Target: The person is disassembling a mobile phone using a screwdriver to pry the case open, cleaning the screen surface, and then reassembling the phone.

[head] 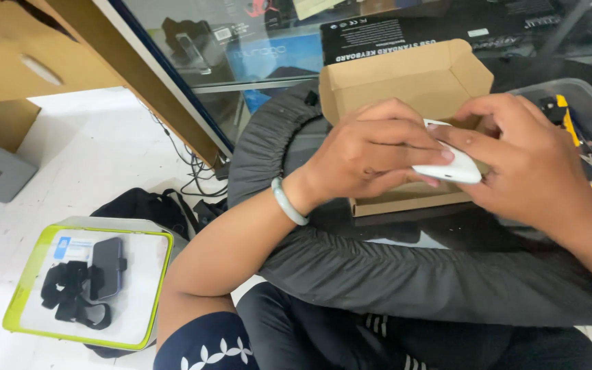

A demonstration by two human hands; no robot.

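Both hands meet over an open brown cardboard box (405,79) that rests on a dark padded round surface (405,274). My left hand (364,154), with a pale green bangle on its wrist, curls its fingers over a small white device (455,170). My right hand (522,161) grips the same white device from the right side, fingers on its top edge. Most of the device is hidden under the fingers.
A clear plastic bin (584,116) with yellow and black tools stands at the right. A long black keyboard box (440,31) lies behind the cardboard box. On the floor at left sits a green-rimmed white package (87,284) with a black strap and phone-like item. Cables (196,175) trail nearby.
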